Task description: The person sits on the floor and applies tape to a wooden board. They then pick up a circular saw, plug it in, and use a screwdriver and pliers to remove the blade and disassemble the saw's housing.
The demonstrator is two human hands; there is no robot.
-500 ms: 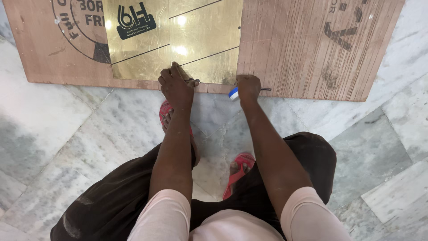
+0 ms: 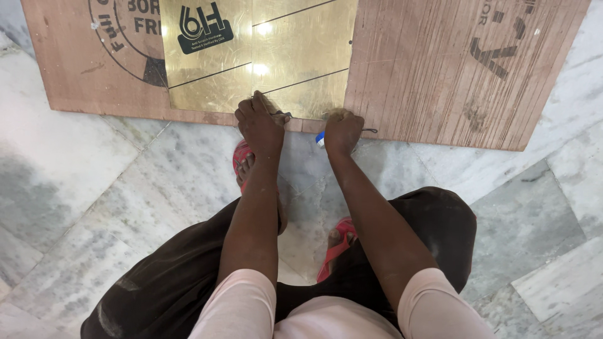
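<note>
We crouch on a grey-veined marble floor with a large plywood board lying flat in front of us. A shiny gold laminate sheet lies on the board, its near edge running close along the board's near edge, and two thin dark lines cross it at a slant. A dark printed label sits near the sheet's far left corner, and round and block stamps show on the bare wood at either side.

Our left hand rests on the sheet's near edge with the fingers curled together and pressed down; a small dark tip shows just past the knuckles, but we cannot tell what it is or whether the hand grips it. Our right hand is closed around a small blue-and-white tool, whose end pokes out on the thumb side, with a thin dark tip showing on the other side against the wood. The two hands lie near each other, not touching.

Below the forearms, our feet in red sandals stand on the marble, with dark trousers bunched at the knees.
</note>
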